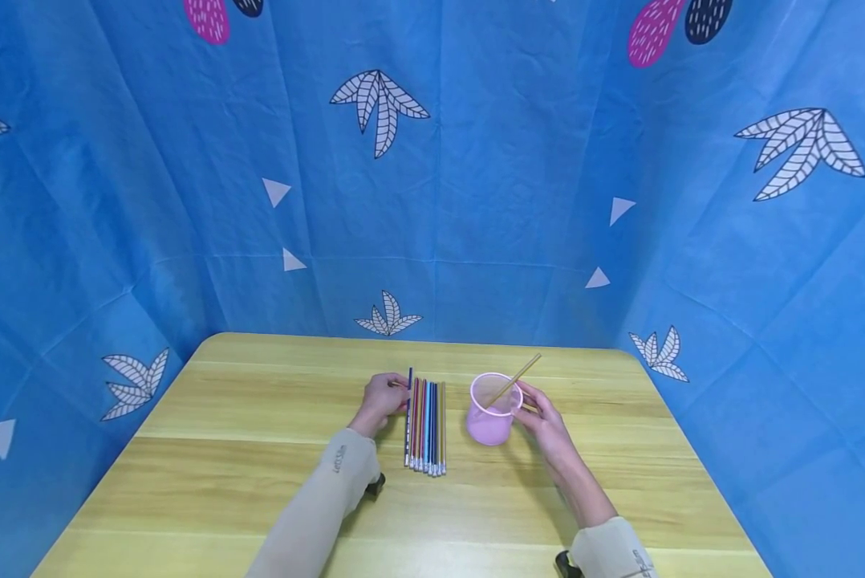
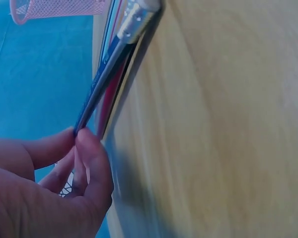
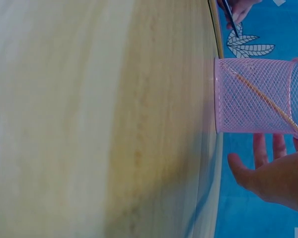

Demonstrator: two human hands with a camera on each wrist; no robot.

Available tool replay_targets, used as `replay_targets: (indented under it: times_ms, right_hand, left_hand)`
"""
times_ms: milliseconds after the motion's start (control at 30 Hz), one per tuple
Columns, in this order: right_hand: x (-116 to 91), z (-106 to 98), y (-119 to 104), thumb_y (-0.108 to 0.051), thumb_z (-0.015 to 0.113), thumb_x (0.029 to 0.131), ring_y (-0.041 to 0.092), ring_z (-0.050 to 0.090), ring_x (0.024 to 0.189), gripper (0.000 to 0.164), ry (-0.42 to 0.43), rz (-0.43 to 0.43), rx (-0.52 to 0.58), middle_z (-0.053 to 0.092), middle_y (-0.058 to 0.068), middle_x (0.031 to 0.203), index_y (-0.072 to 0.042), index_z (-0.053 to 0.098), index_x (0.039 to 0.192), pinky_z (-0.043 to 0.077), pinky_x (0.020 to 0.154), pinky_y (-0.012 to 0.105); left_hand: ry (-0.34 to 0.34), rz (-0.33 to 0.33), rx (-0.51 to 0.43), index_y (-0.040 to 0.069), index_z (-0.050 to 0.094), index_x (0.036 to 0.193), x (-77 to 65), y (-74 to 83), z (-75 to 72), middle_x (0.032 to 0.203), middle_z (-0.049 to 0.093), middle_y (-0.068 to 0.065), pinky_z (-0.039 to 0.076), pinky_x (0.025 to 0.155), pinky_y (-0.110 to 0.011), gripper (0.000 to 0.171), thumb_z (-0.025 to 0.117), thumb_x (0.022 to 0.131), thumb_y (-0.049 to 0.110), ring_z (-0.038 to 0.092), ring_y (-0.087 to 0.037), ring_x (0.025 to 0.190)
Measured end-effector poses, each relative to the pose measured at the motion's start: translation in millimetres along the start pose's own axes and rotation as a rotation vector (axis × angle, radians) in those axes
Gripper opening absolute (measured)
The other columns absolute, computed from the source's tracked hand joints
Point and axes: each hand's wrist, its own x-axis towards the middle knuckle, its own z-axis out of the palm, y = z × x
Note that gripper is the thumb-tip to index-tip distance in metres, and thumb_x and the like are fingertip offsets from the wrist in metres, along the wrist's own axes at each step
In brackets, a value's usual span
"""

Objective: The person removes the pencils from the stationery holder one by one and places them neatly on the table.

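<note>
My left hand (image 1: 380, 399) pinches a dark blue pencil (image 2: 103, 82) between thumb and fingertips, its eraser end toward the left wrist camera. Just right of it lies a row of several coloured pencils (image 1: 428, 425), side by side with their erasers toward me. A pink mesh pencil cup (image 1: 489, 429) stands upright farther right. One yellow pencil (image 1: 523, 372) leans in the cup and sticks out over the rim. Beside the cup's right side is my right hand (image 1: 546, 424), fingers extended along it near the rim; whether they all touch it I cannot tell.
The wooden table (image 1: 259, 449) has its far edge close to a blue patterned curtain (image 1: 476, 201), which also hangs at left and right. Dark straps (image 1: 376, 485) show at both wrists below pale sleeves.
</note>
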Motion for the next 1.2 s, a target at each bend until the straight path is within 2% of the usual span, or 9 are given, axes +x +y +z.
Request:
replay_targets:
  times_ms: [333,533,633,800,867,933,1100,1200]
  right_hand:
    - [-1,1,1,-0.009,0.056,0.103,0.03,0.041,0.142,0.058,0.001,-0.006,-0.011,0.042,0.021,0.156,-0.008,0.037,0.158,0.032,0.125,0.048]
    - [0,1,1,-0.009,0.056,0.103,0.031,0.041,0.143,0.058,0.0,-0.01,-0.015,0.043,0.022,0.155,-0.007,0.037,0.158,0.032,0.125,0.048]
    - [0,1,1,-0.009,0.057,0.103,0.029,0.042,0.142,0.058,0.004,-0.007,-0.021,0.043,0.021,0.155,-0.008,0.038,0.158,0.035,0.122,0.042]
    - [-1,1,0,-0.01,0.057,0.103,0.027,0.042,0.141,0.058,0.011,-0.002,-0.026,0.043,0.02,0.155,-0.009,0.038,0.158,0.041,0.112,0.024]
    - [-1,1,0,-0.01,0.056,0.104,0.028,0.042,0.141,0.058,0.01,-0.004,-0.027,0.043,0.02,0.155,-0.008,0.037,0.158,0.042,0.109,0.022]
    - [-1,1,0,-0.01,0.056,0.104,0.028,0.042,0.141,0.058,0.009,-0.007,-0.029,0.043,0.02,0.155,-0.008,0.037,0.158,0.042,0.111,0.024]
    - [-1,1,1,-0.009,0.056,0.103,0.029,0.041,0.141,0.057,0.011,-0.012,-0.027,0.043,0.021,0.155,-0.008,0.038,0.158,0.036,0.122,0.041]
    - [-1,2,1,-0.009,0.056,0.103,0.03,0.04,0.142,0.057,0.007,-0.015,-0.023,0.042,0.022,0.155,-0.008,0.038,0.158,0.032,0.125,0.047]
  left_hand:
    - [0.025,-0.013,0.039,-0.004,0.068,0.12,1.8,-2.6,4.3,0.107,0.07,-0.018,0.061,0.067,-0.023,0.03,0.068,0.091,-0.006,0.062,-0.013,0.072]
    - [0.056,0.0,0.072,-0.003,0.07,0.118,3.0,-6.8,6.5,0.11,0.07,-0.019,0.06,0.064,-0.021,0.028,0.071,0.09,-0.005,0.063,-0.014,0.073]
    - [0.076,0.003,0.098,-0.001,0.071,0.116,3.7,-7.6,8.3,0.108,0.071,-0.018,0.059,0.061,-0.02,0.026,0.071,0.089,-0.003,0.063,-0.013,0.072]
    - [0.118,0.007,0.199,0.005,0.073,0.109,2.2,-5.9,12.4,0.099,0.073,-0.011,0.053,0.057,-0.022,0.02,0.071,0.089,0.002,0.061,-0.012,0.065]
    - [0.134,0.004,0.23,0.007,0.073,0.107,1.0,-4.8,13.7,0.096,0.072,-0.009,0.052,0.057,-0.023,0.019,0.071,0.088,0.004,0.061,-0.013,0.065]
    - [0.147,-0.004,0.245,0.008,0.073,0.106,0.4,-4.3,14.4,0.095,0.072,-0.008,0.052,0.057,-0.024,0.018,0.073,0.089,0.005,0.063,-0.015,0.068]
    - [0.151,-0.032,0.248,0.008,0.073,0.107,1.6,-3.8,14.9,0.101,0.072,-0.009,0.055,0.059,-0.024,0.02,0.074,0.088,0.004,0.064,-0.019,0.075]
    - [0.145,-0.034,0.25,0.007,0.073,0.107,2.6,-3.9,14.6,0.101,0.072,-0.01,0.056,0.057,-0.023,0.022,0.075,0.086,0.002,0.064,-0.019,0.074]
